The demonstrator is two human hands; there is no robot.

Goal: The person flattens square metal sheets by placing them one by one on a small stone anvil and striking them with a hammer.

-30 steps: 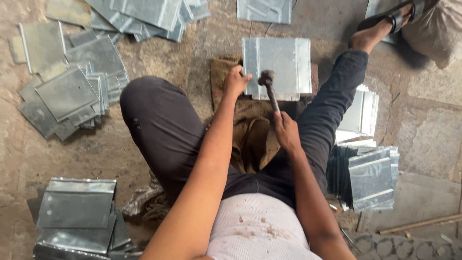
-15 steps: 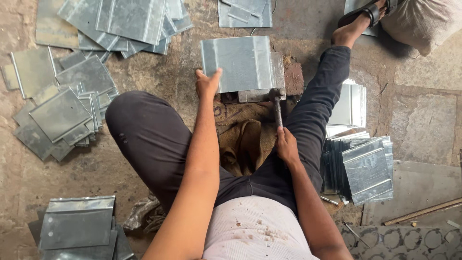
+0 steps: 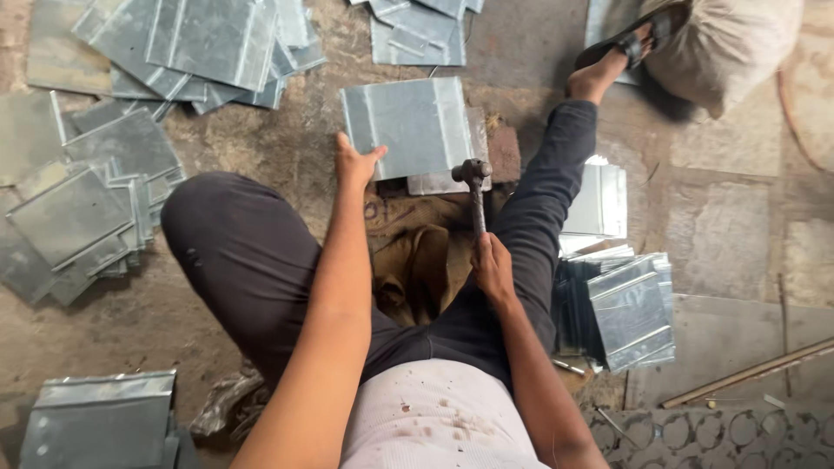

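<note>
The right hand (image 3: 493, 265) is gripping a dark hammer (image 3: 474, 187) by its handle. Farther out, the left hand (image 3: 354, 162) is clasping the near left corner of a dull grey, creased galvanised sheet (image 3: 408, 124) lying on the floor (image 3: 287, 148) between the legs.

A single camera sits on the person's head and looks almost straight down over the chest and lap, so the white shirt fills the bottom edge and both forearms run up the picture away from the lens. It faces forward and down, with the outstretched leg (image 3: 556, 182) reaching toward the upper right, and near enough that the body takes the middle while the stone floor (image 3: 747, 217) shows on every side. There is no second view, so nothing is shared between views.
</note>
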